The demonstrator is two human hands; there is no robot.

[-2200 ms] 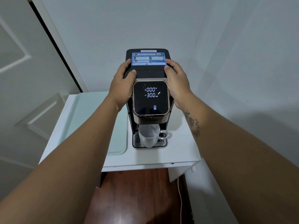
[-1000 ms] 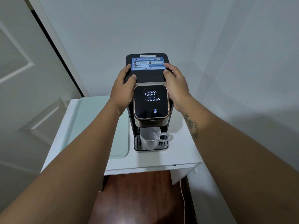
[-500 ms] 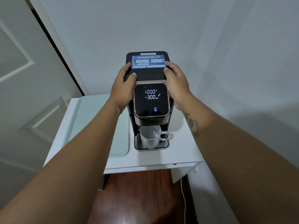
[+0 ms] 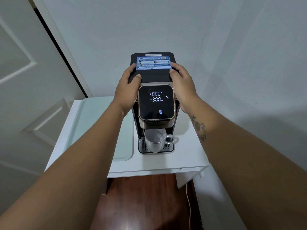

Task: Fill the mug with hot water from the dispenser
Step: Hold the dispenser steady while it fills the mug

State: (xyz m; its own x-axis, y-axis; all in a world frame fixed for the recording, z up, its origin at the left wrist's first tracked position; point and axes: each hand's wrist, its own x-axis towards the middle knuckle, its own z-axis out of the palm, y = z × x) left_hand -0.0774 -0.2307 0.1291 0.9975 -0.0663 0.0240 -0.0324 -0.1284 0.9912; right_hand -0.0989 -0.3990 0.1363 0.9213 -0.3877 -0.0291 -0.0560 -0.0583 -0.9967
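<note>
Nothing moved: mug (image 4: 155, 141) below both hands' grip.

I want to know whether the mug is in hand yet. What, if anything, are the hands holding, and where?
Not the mug. Left hand and right hand clasp the dispenser by the two sides of its top.

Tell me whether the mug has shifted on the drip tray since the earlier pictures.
No. The mug sits at the same place on the drip tray under the spout, handle to the right as before; only the camera view drifted slightly.
</note>
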